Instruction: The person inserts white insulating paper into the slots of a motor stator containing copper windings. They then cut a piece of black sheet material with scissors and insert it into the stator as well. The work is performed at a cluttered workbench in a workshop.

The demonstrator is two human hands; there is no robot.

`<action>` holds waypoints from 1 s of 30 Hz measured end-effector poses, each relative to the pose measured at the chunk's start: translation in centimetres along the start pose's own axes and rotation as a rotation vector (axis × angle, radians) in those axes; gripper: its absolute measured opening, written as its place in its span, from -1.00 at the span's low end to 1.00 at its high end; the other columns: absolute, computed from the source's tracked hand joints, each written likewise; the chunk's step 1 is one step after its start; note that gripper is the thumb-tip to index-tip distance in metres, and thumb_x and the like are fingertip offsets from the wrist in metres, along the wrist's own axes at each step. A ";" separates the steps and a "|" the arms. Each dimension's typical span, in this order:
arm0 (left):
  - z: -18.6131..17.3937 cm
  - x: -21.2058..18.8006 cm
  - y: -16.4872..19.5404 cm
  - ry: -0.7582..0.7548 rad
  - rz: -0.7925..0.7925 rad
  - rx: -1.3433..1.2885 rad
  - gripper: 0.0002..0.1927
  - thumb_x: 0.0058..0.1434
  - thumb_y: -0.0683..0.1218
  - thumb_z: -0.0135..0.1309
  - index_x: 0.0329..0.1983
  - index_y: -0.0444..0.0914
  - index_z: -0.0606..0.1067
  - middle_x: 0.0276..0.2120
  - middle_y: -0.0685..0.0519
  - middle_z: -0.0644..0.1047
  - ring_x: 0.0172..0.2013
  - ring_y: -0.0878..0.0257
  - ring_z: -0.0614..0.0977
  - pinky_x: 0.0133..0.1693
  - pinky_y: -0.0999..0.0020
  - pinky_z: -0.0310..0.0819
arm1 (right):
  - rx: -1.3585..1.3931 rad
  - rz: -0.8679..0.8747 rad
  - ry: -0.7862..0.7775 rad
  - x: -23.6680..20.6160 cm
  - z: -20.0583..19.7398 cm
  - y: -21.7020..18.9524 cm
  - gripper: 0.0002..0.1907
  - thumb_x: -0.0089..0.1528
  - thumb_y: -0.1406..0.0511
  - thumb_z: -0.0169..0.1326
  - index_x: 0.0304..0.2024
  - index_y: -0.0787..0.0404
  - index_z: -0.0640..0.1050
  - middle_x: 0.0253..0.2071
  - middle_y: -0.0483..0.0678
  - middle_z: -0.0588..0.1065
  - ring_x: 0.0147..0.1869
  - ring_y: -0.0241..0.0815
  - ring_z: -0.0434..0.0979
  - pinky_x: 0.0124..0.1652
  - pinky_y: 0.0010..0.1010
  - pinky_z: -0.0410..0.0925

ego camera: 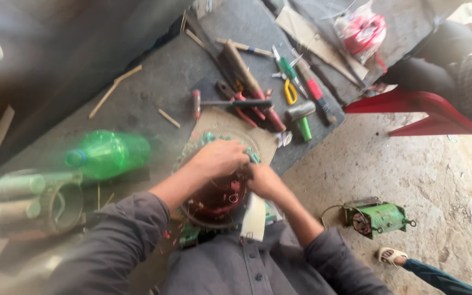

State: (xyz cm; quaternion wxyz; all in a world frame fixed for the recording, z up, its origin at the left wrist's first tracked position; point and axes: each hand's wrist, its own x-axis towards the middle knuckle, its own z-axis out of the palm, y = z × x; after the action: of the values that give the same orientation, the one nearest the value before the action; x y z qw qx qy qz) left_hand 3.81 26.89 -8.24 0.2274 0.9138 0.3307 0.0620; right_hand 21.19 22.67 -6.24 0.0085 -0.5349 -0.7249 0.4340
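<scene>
Your grey shirt front filled the bottom of the view, and just above it sat the round motor stator [217, 199] with its reddish copper windings, pulled close against your body at the near edge of the bench [154, 82], probably so both hands could bear down on it. Your left hand [219, 158] lay curled over the top rim of the stator, fingers bent down onto it; whether they gripped a wire or only pressed I could not tell. Your right hand [264, 181] was closed at the stator's right side, and a pale strip of paper [254, 218] hung just below it; I could not see whether the fingers held that strip. A sheet of cardboard [230, 131] lay under the work. Beyond it lay a heap of tools: a hammer [300, 114], yellow-handled scissors [290, 92], and red-handled pliers [249, 109]. A green plastic bottle [107, 154] lay on its side to your left. The left edge of the view was blurred, and the cylinders there were hard to make out. On the floor stood a small green motor [375, 217].
</scene>
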 end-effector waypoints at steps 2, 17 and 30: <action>0.0 0.2 -0.5 0.010 0.047 -0.036 -0.90 0.08 -0.10 0.16 -0.49 -0.19 0.62 -0.26 0.02 0.57 -0.12 0.11 0.61 -0.21 0.16 0.58 | 0.025 0.188 0.128 -0.9 0.6 -0.6 -0.78 0.21 0.27 0.08 -0.13 0.20 0.58 -0.28 0.29 0.57 -0.14 0.35 0.56 -0.14 0.07 0.40; 0.8 -3.3 -1.6 0.220 0.063 -0.015 -0.95 -0.04 -0.21 0.15 -0.50 -0.20 0.57 -0.33 0.06 0.55 -0.14 0.11 0.59 -0.06 0.24 0.55 | -0.016 0.146 0.301 -1.0 2.9 -0.8 -0.69 0.18 0.39 0.00 -0.04 0.22 0.58 -0.31 0.30 0.56 -0.14 0.37 0.57 -0.15 0.10 0.41; 1.3 -3.4 -1.4 0.343 0.063 -0.046 -0.95 0.00 -0.22 0.10 -0.50 -0.19 0.54 -0.37 0.06 0.52 -0.19 0.12 0.58 -0.10 0.25 0.52 | -0.012 0.076 0.213 -1.8 1.0 -1.2 -0.60 0.17 0.35 0.06 0.08 0.09 0.58 -0.29 0.26 0.58 -0.13 0.29 0.59 -0.14 0.02 0.42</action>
State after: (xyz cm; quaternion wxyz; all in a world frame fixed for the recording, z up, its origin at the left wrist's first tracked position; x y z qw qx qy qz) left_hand 0.68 25.22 -9.94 0.1864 0.8944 0.3341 0.2315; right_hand 20.58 20.62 -5.28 0.0659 -0.6050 -0.7017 0.3705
